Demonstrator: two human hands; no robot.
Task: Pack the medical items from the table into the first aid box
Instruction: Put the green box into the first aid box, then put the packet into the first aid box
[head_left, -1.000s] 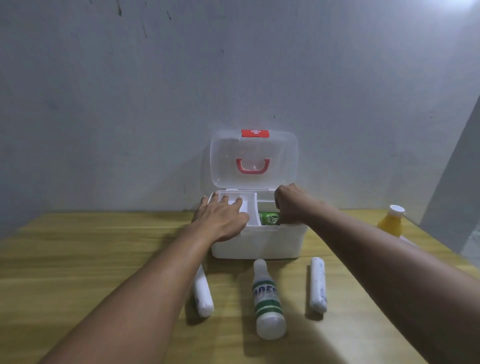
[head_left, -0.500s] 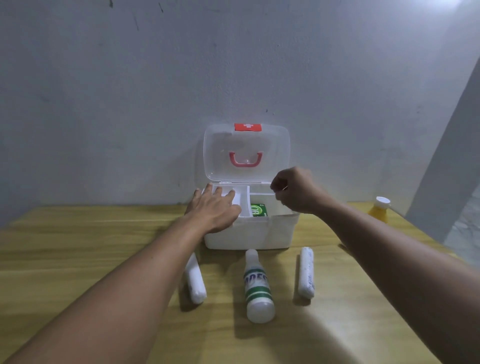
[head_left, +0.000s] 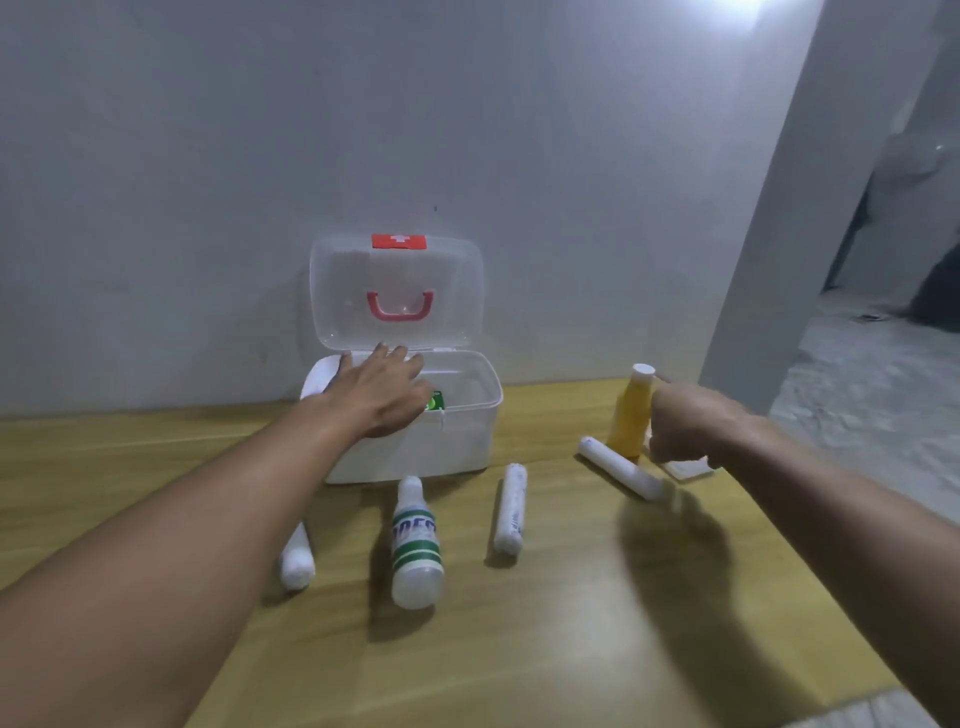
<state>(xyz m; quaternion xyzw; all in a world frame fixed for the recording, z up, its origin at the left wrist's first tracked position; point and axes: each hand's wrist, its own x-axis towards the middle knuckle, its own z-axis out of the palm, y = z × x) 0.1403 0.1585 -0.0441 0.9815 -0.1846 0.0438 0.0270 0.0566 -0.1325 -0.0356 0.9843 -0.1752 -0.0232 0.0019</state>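
Reaching forward, our left hand (head_left: 382, 395) lies palm down, fingers spread, flat over the left half of the white plastic first aid box (head_left: 415, 441), wrist over its front rim, left forearm stretched straight across the yellow wooden desk (head_left: 545, 649). It grips nothing we can see. The box sits at the back of the desk against the grey wall (head_left: 208, 182), its clear lid (head_left: 397, 291) with red handle and red cross tag standing upright and open. A small green item (head_left: 435, 401) shows inside the box, just beside our fingertips.

Our right hand (head_left: 685, 423) hovers off to the right, well apart from the box, curled into a loose fist, knuckles facing left; we cannot tell if it pinches anything. It is just beside an upright orange bottle with a white cap (head_left: 631, 415) and above a flat white packet (head_left: 685, 469) at the desk edge.

Lying on the desk in front of the box: a white bandage roll (head_left: 297, 558) partly under our left forearm, a white bottle with green stripes (head_left: 415, 545) on its side with its cap toward the box, and a second white roll (head_left: 510, 508). A third white roll (head_left: 621, 466) lies slanted near the orange bottle.
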